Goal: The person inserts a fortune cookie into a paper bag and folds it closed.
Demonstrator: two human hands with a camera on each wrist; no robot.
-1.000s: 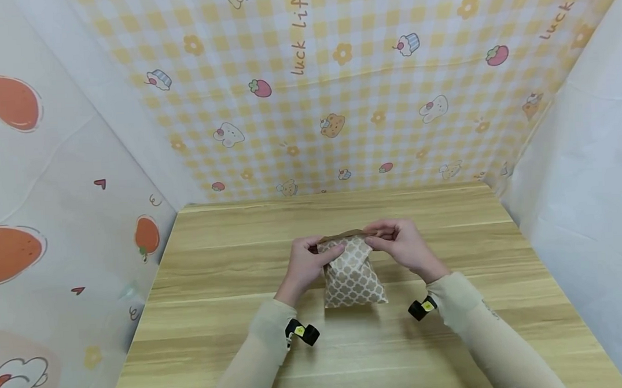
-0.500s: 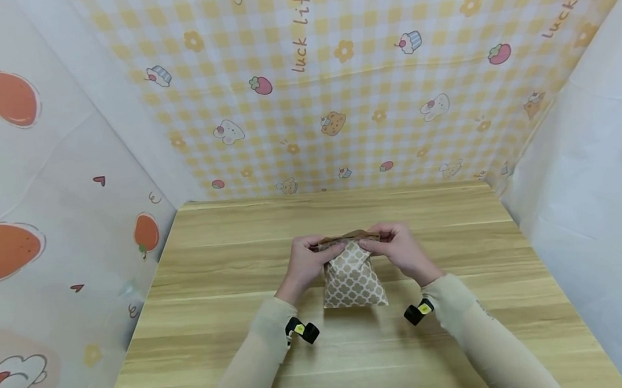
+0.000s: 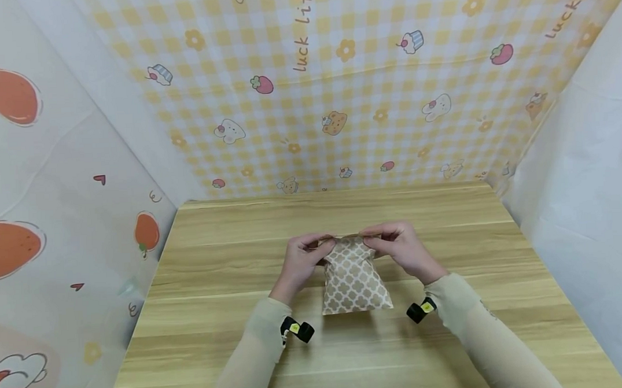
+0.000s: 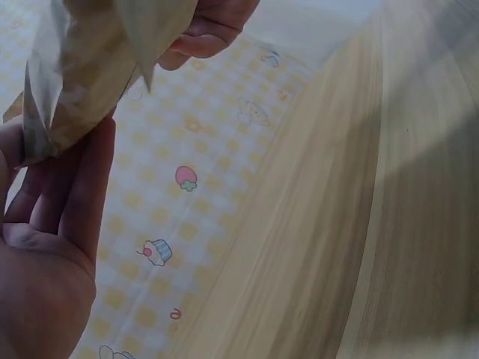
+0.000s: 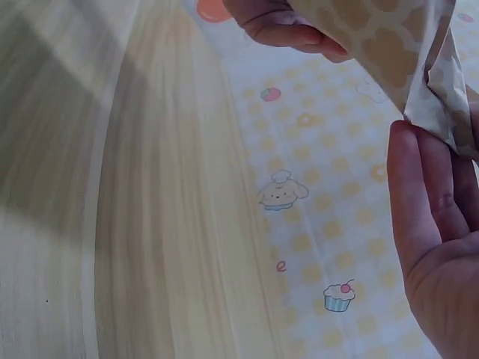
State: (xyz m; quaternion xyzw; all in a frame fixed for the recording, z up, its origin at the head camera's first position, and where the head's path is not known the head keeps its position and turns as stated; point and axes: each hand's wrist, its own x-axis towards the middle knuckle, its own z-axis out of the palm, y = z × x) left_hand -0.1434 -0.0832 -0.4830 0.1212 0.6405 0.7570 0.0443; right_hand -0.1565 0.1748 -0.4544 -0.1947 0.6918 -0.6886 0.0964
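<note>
A small brown paper bag (image 3: 353, 279) with a white lattice print is held up over the middle of the table. My left hand (image 3: 299, 264) pinches its top left corner between thumb and fingers. At the top right corner, my right hand (image 3: 401, 249) pinches the edge the same way. The left wrist view has the bag's creased side (image 4: 71, 97) above the left palm (image 4: 45, 262). Pleated paper (image 5: 441, 105) meets the right fingers (image 5: 434, 179) in the right wrist view. What the bag contains is hidden.
A wood-grain table (image 3: 234, 348) lies beneath the hands. Behind it hangs a yellow checked cloth (image 3: 286, 114) with cartoon prints. White sheets stand at the left (image 3: 82, 198) and right (image 3: 576, 176) sides. Each wrist wears a small black camera.
The bag's top edge has drawn to a thin line, and the overlapped patch on its front has flattened out. My left thumb has shifted left; my right hand slid inward, then slightly back out.
</note>
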